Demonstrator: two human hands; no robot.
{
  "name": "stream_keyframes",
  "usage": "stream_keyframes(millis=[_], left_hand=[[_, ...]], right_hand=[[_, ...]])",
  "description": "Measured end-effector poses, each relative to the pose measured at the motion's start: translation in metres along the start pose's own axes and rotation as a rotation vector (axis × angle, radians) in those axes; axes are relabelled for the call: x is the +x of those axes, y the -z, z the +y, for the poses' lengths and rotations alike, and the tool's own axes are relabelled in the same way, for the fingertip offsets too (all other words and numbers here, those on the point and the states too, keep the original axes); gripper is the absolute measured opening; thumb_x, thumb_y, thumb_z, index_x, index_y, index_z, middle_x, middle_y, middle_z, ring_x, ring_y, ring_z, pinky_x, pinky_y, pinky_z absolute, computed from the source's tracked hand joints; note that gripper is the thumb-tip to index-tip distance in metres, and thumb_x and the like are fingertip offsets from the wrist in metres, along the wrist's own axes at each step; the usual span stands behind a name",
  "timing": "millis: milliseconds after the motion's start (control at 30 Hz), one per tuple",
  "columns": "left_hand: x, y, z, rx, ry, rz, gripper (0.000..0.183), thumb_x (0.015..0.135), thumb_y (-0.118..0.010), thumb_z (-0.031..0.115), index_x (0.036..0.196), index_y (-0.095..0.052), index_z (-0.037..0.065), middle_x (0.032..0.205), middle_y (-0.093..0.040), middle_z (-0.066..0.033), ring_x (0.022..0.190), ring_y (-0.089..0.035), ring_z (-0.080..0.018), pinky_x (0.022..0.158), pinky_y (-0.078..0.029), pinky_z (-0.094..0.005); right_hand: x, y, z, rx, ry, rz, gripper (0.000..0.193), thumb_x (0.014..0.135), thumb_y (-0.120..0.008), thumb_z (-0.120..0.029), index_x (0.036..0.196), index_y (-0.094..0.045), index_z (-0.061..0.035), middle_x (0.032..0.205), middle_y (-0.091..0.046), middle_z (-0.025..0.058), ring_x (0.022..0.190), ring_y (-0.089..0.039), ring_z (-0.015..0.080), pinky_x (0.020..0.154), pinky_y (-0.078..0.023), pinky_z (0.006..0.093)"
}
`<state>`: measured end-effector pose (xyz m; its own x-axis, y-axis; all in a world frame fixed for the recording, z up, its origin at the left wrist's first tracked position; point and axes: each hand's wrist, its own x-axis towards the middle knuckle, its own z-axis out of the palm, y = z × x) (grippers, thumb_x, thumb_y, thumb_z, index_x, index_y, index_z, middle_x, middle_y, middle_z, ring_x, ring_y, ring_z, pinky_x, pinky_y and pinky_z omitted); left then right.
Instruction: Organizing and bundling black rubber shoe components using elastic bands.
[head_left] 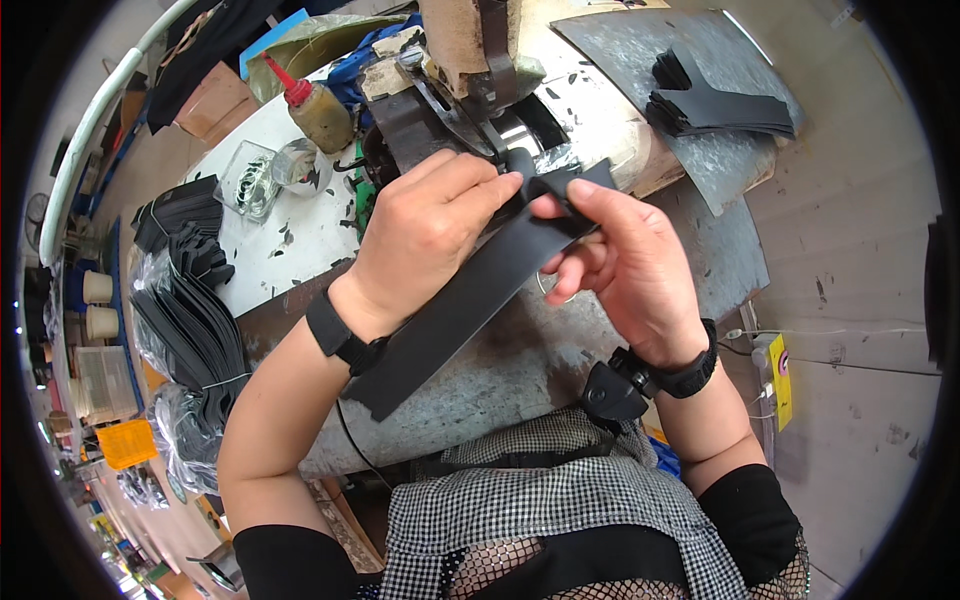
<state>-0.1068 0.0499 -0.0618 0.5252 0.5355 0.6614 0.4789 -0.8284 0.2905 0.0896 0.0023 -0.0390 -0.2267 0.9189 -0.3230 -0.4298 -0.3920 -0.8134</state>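
Note:
A long flat black strip [470, 292], smooth like leather, slants from under my left wrist up to the machine [430, 115]. Its upper end is bent over where both hands meet it. My left hand [425, 235] is closed, thumb and fingertips pinching the strip's folded edge right by the working part of the machine. Thumb and forefinger of my right hand [635, 250] grip the strip's upper right end, while the other fingers curl loosely beneath. My left fingers and the strip partly hide the machine's working point.
On the left are bundled black pieces [195, 310], a clear box [247, 180], a glass jar [300, 168] and a red-tipped bottle [322, 112]. More black pieces [715, 105] lie stacked on a metal sheet [620, 50] at right. Dark scraps litter the white tabletop [290, 270].

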Motion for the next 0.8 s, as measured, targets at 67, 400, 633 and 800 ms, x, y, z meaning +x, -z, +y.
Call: stream_keyframes(millis=[67,400,633,800], left_hand=[[0.000,0.002,0.000,0.008,-0.021,0.026,0.028,0.075,-0.067,-0.008,0.101,-0.069,0.000,0.088,-0.066,-0.0099,0.076,-0.064,-0.0241,0.065,-0.051,-0.0323],[-0.017,0.007,0.025,-0.282,0.195,-0.014,0.048,0.077,-0.064,-0.008,0.124,-0.060,0.001,0.097,-0.065,-0.0137,0.082,-0.068,-0.0269,0.074,-0.056,-0.0341],[-0.011,0.005,0.007,0.019,0.049,0.017,0.028,0.071,-0.067,-0.004,0.098,-0.068,0.000,0.084,-0.061,-0.0099,0.072,-0.062,-0.0261,0.062,-0.052,-0.0335],[-0.001,-0.002,0.001,0.003,-0.001,0.049,0.025,0.071,-0.067,-0.004,0.097,-0.068,-0.001,0.082,-0.061,-0.0097,0.072,-0.061,-0.0262,0.062,-0.051,-0.0342]], right_hand=[[-0.004,0.005,-0.003,-0.024,0.037,0.048,0.032,0.097,-0.056,-0.027,0.099,-0.068,0.0019,0.079,-0.070,0.0088,0.054,-0.065,0.0135,0.052,-0.054,0.0237],[-0.022,0.000,-0.001,-0.050,-0.129,-0.102,0.035,0.098,-0.058,-0.031,0.102,-0.068,0.0015,0.074,-0.067,0.0056,0.054,-0.065,0.0119,0.052,-0.053,0.0208],[-0.006,-0.010,0.002,-0.002,-0.085,-0.075,0.029,0.098,-0.056,-0.026,0.101,-0.067,0.0013,0.074,-0.068,0.0079,0.054,-0.066,0.0132,0.053,-0.054,0.0230],[0.000,-0.002,-0.003,0.041,-0.001,-0.002,0.028,0.097,-0.055,-0.024,0.097,-0.067,0.0018,0.077,-0.069,0.0105,0.053,-0.064,0.0141,0.053,-0.057,0.0273]])
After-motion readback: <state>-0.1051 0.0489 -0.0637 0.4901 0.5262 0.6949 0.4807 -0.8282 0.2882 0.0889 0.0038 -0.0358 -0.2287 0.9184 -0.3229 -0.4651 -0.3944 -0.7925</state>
